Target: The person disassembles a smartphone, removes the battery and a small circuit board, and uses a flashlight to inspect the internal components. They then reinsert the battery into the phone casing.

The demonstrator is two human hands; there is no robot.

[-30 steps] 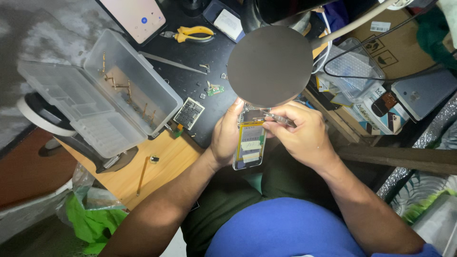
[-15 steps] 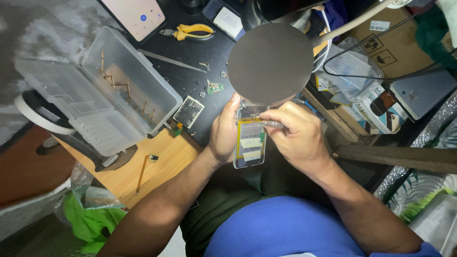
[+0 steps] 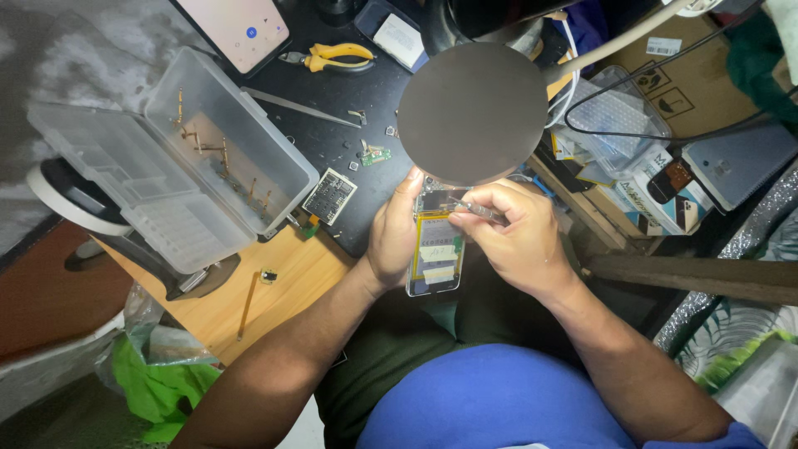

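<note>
Left hand (image 3: 391,237) grips our opened phone (image 3: 435,249) at 6 o'clock of the round lamp shade (image 3: 472,112); right hand (image 3: 519,241) pinches a screwdriver (image 3: 475,209). We judge a slip could gouge its battery.

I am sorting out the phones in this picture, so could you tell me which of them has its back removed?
The phone held in the left hand, showing its yellow-edged battery. The other phone lies on the dark mat, whole, screen lit.

Hidden and cut-off parts at the counter

The opened phone's (image 3: 436,249) upper end was covered by the round dark disc (image 3: 472,112); the thin tool's (image 3: 480,211) tip was too small to be made out, and the second phone (image 3: 237,29) was cropped by the top edge.
</note>
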